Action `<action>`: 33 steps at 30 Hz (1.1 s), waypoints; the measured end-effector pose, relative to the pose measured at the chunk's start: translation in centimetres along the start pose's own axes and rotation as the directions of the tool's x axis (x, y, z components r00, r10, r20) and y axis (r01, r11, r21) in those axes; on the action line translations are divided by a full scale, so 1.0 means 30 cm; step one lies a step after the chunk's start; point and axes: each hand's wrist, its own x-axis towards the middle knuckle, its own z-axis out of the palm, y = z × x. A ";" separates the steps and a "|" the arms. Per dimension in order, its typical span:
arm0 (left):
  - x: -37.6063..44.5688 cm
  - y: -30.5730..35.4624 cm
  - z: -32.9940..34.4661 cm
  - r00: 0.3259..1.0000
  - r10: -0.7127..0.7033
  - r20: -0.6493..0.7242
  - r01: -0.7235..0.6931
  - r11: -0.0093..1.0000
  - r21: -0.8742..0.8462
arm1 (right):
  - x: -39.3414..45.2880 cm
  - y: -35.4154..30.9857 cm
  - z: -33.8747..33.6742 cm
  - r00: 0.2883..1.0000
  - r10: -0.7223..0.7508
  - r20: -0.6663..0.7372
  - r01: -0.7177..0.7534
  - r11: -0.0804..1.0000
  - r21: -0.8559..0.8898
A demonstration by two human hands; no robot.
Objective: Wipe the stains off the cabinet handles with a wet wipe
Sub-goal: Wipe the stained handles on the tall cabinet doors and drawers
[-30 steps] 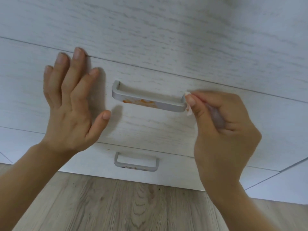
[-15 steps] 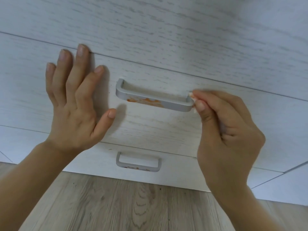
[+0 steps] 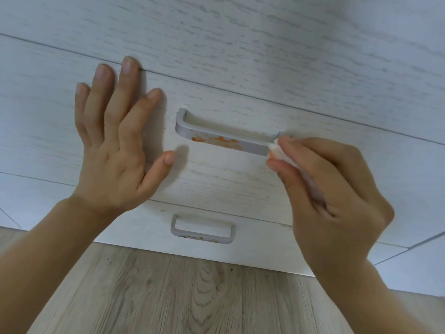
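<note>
A grey metal handle (image 3: pixel 218 137) on the middle drawer carries orange stains along its front. My right hand (image 3: pixel 330 196) pinches a white wet wipe (image 3: pixel 280 153) and holds it against the handle's right end. Flat on the white drawer front (image 3: pixel 216 179), just left of the handle, lies my left hand (image 3: pixel 115 150) with its fingers spread. A second grey handle (image 3: pixel 202 229) on the drawer below shows small orange stains on its lower edge.
The white wood-grain cabinet fills the upper view, with seams between stacked drawers. A light wooden floor (image 3: pixel 192 292) runs below the bottom drawer. More white cabinet panels (image 3: pixel 414 266) continue to the right.
The view has shifted slightly. My right hand turned a little, and more of the wipe now shows at the handle's right end. My left hand stays flat on the drawer front.
</note>
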 end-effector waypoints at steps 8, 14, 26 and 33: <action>0.010 0.020 -0.002 1.000 -0.016 -0.023 0.016 1.000 0.008 | 0.034 0.012 0.003 0.982 -0.176 0.061 0.180 0.982 -0.054; 0.010 0.015 -0.004 1.000 0.004 -0.003 -0.004 1.000 0.024 | 0.017 0.020 0.005 0.982 -0.187 0.035 0.190 0.974 -0.123; -0.012 0.031 -0.004 1.000 0.008 0.021 -0.010 0.997 0.077 | 0.028 0.011 0.016 0.983 -0.183 0.025 0.185 0.981 -0.063; -0.014 0.029 0.001 1.000 0.002 0.019 -0.003 0.996 0.087 | 0.032 0.026 0.024 0.971 -0.238 -0.005 0.236 0.965 -0.110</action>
